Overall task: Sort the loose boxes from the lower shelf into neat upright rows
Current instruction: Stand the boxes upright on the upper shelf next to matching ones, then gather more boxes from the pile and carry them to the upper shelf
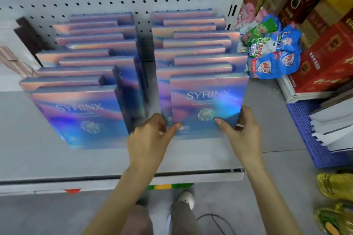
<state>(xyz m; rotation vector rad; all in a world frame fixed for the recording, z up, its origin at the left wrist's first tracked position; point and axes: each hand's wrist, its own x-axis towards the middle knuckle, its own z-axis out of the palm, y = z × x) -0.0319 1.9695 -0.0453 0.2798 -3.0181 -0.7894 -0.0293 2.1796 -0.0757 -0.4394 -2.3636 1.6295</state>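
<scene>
Front box (207, 101) upright, face fwd, gripped by left hand (150, 139) & right hand (243, 134).

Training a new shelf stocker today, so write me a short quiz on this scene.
1. True or false: the left hand and the right hand both hold the front box of the right row.
2. How many rows of upright boxes stand on the shelf? A) one B) two C) four
3. What word is printed on the front box?

Key: 1 true; 2 B; 3 SYRINX.
</scene>
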